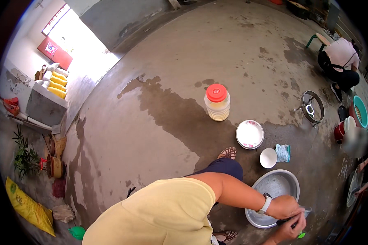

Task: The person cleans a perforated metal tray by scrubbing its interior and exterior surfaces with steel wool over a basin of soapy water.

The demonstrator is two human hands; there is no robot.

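Observation:
My left hand (284, 207), with a pale watch on its wrist, is closed above the right side of a silver metal basin (295, 182). Close below it is my right hand (292, 228), also closed. The fingers of both meet around something small; a translucent piece and a dark part show beside them, but its kind is hidden. A bit of bright green (301, 235) shows by the right hand. Foamy-looking water lies in the basin. Beyond its rim are a white bowl (268, 158) and a clear packet with a blue edge (283, 153).
Floral-edged plates (250, 134) are stacked on the wet floor near a red-lidded jar (217, 105). A round metal stand (302, 107), a teal tub (356, 102) and a crouching person (341, 55) are at right. Another person's hands hold a round item (353, 190).

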